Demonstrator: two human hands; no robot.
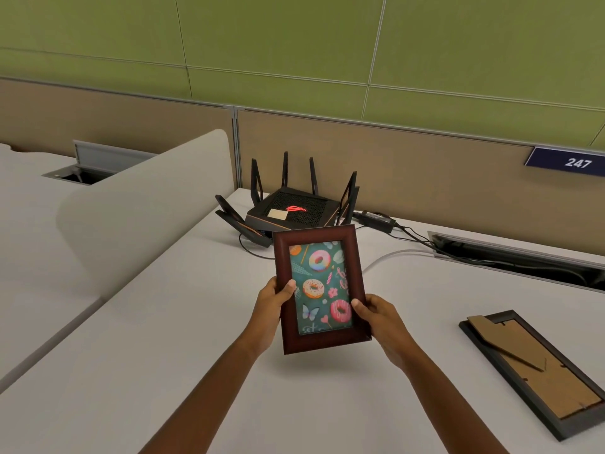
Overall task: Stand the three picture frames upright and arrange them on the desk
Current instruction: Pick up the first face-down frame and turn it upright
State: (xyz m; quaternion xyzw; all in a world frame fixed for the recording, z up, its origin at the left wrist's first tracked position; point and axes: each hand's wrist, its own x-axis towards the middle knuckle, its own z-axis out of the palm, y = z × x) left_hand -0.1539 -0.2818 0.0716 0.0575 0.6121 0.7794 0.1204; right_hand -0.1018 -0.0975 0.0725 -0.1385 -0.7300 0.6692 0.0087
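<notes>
Clamped in left hand (276,298) and right hand (376,314) by its lower sides: donut frame (322,290), held above counter (196,322).
Likely to topple if set down with rear stand folded; stand unseen. Lying face-down, well right: second frame (537,371).

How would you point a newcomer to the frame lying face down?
Start at the white desk and look at its right side, right of the left hand and right hand holding the donut frame. The black frame lies flat there. Unlike the red-brown donut frame, it shows a brown cardboard back with its stand.
</notes>
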